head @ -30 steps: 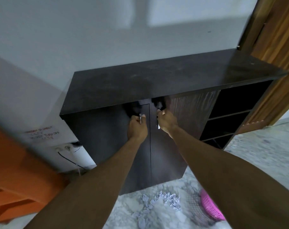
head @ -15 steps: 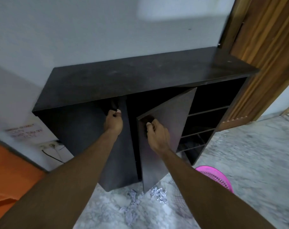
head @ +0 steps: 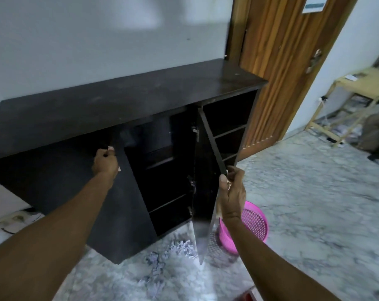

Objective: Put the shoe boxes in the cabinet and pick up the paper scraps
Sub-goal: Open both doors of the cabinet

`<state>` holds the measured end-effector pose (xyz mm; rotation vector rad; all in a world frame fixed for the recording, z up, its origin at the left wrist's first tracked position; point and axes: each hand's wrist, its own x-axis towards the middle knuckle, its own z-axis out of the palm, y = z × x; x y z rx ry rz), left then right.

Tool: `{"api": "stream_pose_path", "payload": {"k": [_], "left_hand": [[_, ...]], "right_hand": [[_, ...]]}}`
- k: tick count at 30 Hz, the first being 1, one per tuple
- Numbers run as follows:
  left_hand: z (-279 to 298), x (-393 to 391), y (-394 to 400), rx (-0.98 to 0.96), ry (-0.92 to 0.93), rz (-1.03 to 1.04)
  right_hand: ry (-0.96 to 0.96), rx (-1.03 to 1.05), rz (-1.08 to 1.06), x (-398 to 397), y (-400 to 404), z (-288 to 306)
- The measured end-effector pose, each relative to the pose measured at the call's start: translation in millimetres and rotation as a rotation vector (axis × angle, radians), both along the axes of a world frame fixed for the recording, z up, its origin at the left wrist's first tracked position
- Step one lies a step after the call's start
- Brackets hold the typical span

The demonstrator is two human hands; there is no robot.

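A low black cabinet [head: 119,105] stands against the grey wall. My right hand [head: 232,190] grips the top corner of the right cabinet door [head: 205,181], which is swung wide and shows dark empty shelves inside. My left hand [head: 106,162] holds the top edge of the left cabinet door [head: 80,187], which is only slightly ajar. Paper scraps [head: 175,253] lie scattered on the marble floor in front of the cabinet. A red corner at the bottom edge may be a shoe box [head: 248,296]; I cannot tell for sure.
A pink mesh basket [head: 253,224] stands on the floor just right of the swung door. Open side shelves [head: 229,131] fill the cabinet's right end. A wooden door [head: 281,61] is beyond, with a light wooden rack [head: 353,98] at far right. Power strip [head: 10,218] at left.
The right door has swung from closed to wide open under my right hand. The left door has barely moved. My view has shifted right, showing the basket and the room beyond.
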<state>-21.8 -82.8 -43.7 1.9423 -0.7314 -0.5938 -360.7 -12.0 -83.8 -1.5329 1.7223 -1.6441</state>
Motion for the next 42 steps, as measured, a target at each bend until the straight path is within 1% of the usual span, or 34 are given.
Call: {"api": "stream_pose_path", "payload": {"k": [4,10,13,18,22,25,28,32,34,39,42], "left_hand": [[-8,6,-1,0.023,0.032,-0.015],[-6,-11,15,-0.003,0.052,-0.042],[-5,-20,30,-0.049,0.056,-0.031],[-4,-34,54,-0.016,0.065,-0.037],[-2,-47,77,-0.032,0.041,0.048],[-2,-60,91,-0.115,0.052,0.116],[-2,-70,114,-0.162,0.068,0.138],[-3,-78,161,-0.183,-0.016,0.103],[-5,-78,185,-0.173,-0.036,0.148],[-24,-50,240,-0.242,-0.05,0.201],[-23,-31,269,-0.307,-0.004,0.225]], "right_hand": [[0.068,0.112,-0.059,-21,-8,4],[0.045,0.186,-0.165,-56,-27,4],[0.038,0.231,-0.166,-69,-32,6],[0.015,0.265,-0.193,-85,-38,5],[0.033,0.265,-0.157,-90,-46,0],[0.058,0.262,-0.149,-96,-53,-3],[0.07,0.269,-0.145,-98,-55,-3],[0.046,0.302,-0.139,-94,-49,6],[0.035,0.327,-0.145,-90,-45,11],[-0.022,0.37,-0.171,-74,-33,14],[-0.046,0.368,-0.244,-57,-18,12]]}}
